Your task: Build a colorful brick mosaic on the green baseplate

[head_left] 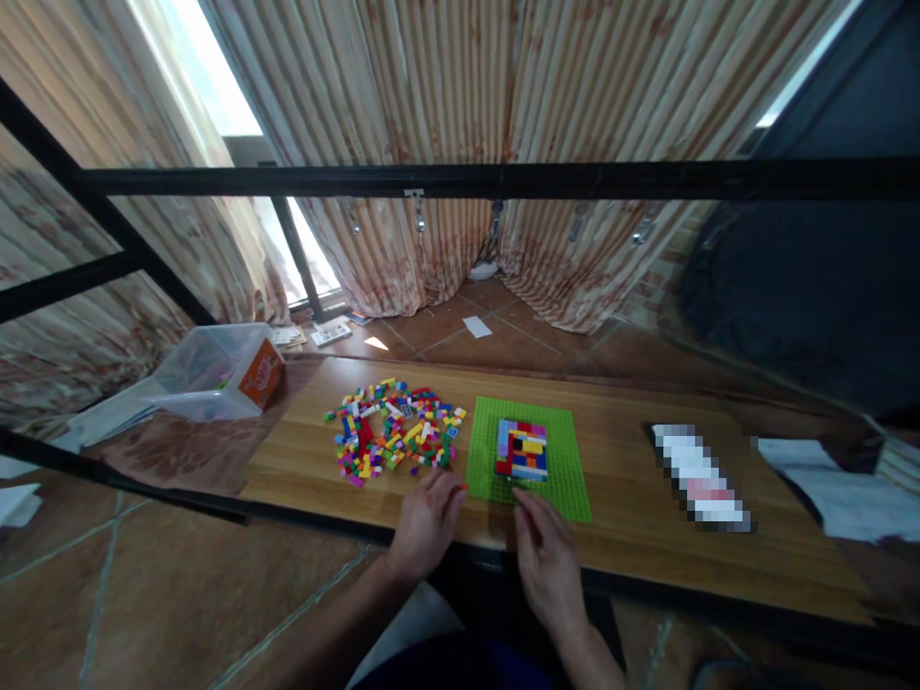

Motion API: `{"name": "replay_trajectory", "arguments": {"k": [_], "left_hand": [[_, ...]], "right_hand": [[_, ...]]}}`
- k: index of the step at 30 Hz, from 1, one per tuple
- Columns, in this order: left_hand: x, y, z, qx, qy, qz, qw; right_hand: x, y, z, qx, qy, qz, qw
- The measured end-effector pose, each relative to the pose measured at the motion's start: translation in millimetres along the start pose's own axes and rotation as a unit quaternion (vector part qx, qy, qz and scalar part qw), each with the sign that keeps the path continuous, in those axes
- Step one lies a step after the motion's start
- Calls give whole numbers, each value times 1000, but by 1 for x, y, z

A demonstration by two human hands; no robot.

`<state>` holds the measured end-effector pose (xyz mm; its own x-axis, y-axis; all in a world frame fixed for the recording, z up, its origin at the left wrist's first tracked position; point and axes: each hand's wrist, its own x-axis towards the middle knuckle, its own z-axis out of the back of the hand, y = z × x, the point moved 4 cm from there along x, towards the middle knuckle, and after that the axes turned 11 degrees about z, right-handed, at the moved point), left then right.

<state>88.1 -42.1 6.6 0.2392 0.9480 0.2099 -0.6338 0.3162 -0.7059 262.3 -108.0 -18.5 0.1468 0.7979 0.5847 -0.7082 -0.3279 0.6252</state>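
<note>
We see baseplate point(528, 460) on table point(647, 537), near front edge. Brick block point(522, 449) on baseplate. Loose brick pile point(392, 431) just left of baseplate. Plastic tub point(216, 369) further left, off table. Our left hand point(425, 522) before pile, right hand point(546, 556) before baseplate. Curtains point(460, 144) behind table.

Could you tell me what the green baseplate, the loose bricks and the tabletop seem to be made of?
The green baseplate looks like matte moulded plastic, flat and evenly coloured. The loose bricks look like glossy hard plastic in bright solid colours. The tabletop appears to be wood or wood-look laminate, with grain lines and a satin sheen.
</note>
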Motion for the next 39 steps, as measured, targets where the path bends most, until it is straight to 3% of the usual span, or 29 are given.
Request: {"name": "replay_trajectory", "arguments": {"k": [4, 7, 13, 20, 24, 32, 39], "left_hand": [[-3, -32, -25, -67, 127, -28, 989], [-3, -42, -36, -96, 163, -23, 982], [5, -41, -42, -153, 134, 17, 979], [21, -22, -40, -96, 36, 2, 995], [21, -11, -48, -61, 44, -16, 997], [21, -8, -54, -36, 63, -27, 997], [20, -8, -57, -28, 65, -26, 997]], "right_hand": [[-14, 14, -1, 112, 0, -146, 983], [-11, 12, 7, 145, 0, -193, 970], [1, -4, 21, 138, 24, -209, 968], [43, -48, 37, -19, -81, -229, 970], [60, -59, 27, -52, -73, -192, 977], [61, -49, 16, -84, -50, -156, 983], [60, -64, 17, 37, -64, -186, 980]]}}
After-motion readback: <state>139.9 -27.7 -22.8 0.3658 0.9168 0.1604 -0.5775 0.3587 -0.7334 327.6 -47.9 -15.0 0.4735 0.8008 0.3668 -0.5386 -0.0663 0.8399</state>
